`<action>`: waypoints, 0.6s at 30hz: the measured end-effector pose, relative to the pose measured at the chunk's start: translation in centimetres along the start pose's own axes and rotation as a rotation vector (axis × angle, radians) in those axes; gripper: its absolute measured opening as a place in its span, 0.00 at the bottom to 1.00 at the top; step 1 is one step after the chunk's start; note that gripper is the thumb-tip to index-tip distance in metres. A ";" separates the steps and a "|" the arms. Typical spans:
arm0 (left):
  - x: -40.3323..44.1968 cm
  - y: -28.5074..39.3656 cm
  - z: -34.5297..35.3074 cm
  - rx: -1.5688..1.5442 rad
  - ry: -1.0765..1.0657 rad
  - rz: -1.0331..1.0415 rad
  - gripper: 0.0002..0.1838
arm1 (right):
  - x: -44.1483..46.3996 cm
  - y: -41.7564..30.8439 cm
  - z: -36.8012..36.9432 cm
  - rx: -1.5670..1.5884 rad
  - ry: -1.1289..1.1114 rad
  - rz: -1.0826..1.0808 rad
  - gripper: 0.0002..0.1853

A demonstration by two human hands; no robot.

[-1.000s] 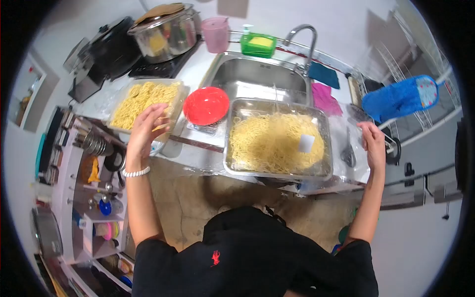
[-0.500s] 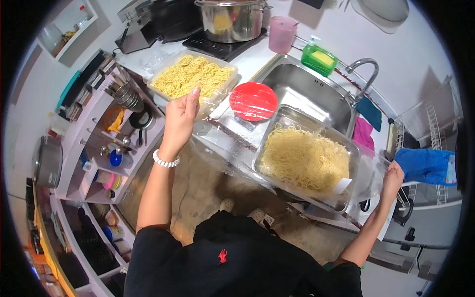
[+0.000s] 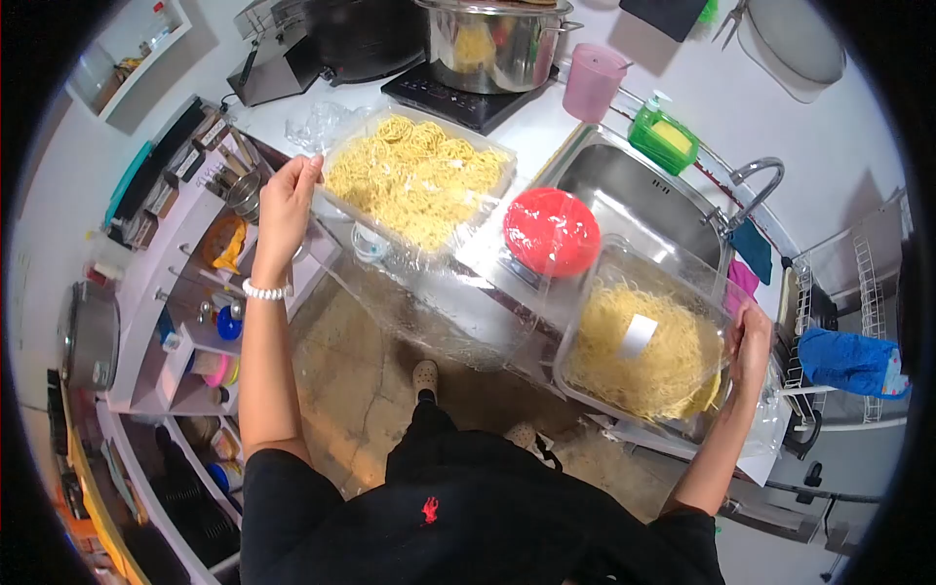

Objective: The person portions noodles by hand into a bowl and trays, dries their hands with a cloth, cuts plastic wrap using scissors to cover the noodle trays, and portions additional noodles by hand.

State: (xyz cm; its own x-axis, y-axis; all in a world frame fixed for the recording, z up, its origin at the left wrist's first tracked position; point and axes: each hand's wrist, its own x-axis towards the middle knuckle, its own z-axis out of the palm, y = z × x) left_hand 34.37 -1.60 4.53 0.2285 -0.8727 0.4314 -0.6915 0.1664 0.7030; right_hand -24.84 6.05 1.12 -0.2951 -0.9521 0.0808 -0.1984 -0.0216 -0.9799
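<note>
A clear plastic sheet (image 3: 429, 307) stretches between my two hands, over the counter's front edge. My left hand (image 3: 289, 205) pinches its left end beside a plastic tub of yellow noodles (image 3: 414, 175). At the other end, my right hand (image 3: 749, 346) is closed on the sheet by the right side of a metal tray (image 3: 575, 385). Thin yellow noodles (image 3: 634, 366) fill this tray, and a small white label (image 3: 639, 335) shows above them. Between tub and tray sits a red plate (image 3: 552, 232), with the shiny film across it.
Behind the tray is a steel sink (image 3: 634, 185) with a curved faucet (image 3: 760, 175). A large pot (image 3: 492, 49) stands on a black cooktop (image 3: 458, 96), near a pink pitcher (image 3: 593, 83). Shelves (image 3: 146, 361) line the left; a blue cloth (image 3: 848, 361) hangs right.
The view has turned and moved left. My hands, open at first, have closed on the plastic sheet and pulled it out. The sheet now reaches over the noodle tub, red plate and tray.
</note>
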 end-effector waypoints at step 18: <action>25.3 -18.9 10.6 0.278 -0.152 0.200 0.15 | 4.0 4.0 22.2 -0.768 0.381 -0.123 0.08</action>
State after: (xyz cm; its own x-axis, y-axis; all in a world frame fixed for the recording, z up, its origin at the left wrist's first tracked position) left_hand 46.00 -31.69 -3.86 -0.0203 -0.8973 0.4410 -0.8767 0.2280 0.4236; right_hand -6.11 -4.61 -6.53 -0.4963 -0.7861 0.3684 -0.7854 0.2257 -0.5764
